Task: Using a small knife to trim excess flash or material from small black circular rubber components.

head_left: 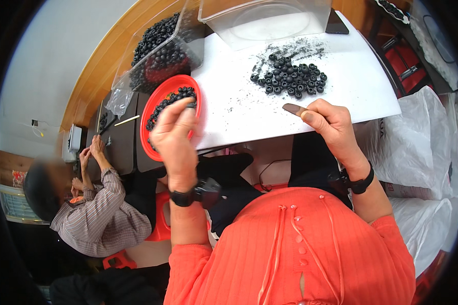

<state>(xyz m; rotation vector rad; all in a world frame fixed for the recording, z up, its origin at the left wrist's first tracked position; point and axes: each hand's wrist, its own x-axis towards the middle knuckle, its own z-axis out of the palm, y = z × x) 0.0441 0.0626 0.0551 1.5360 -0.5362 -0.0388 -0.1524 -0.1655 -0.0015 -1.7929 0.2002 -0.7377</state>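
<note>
Head view: a smooth red bowl (pixel 145 122) of round black pieces (pixel 181 94) lies under the raised left hand (pixel 175 134), fingers bent, blurred, grip unclear; a heap of holed, bead-like pieces (pixel 292 79) sits beyond the right hand (pixel 333 124), which pinches a flat, dark-tipped blade (pixel 293 109).

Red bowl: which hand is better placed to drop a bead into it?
Probably the left hand: it's at the red bowl, while the right hand grips a brown blade farther off, near the bead pile.
</note>
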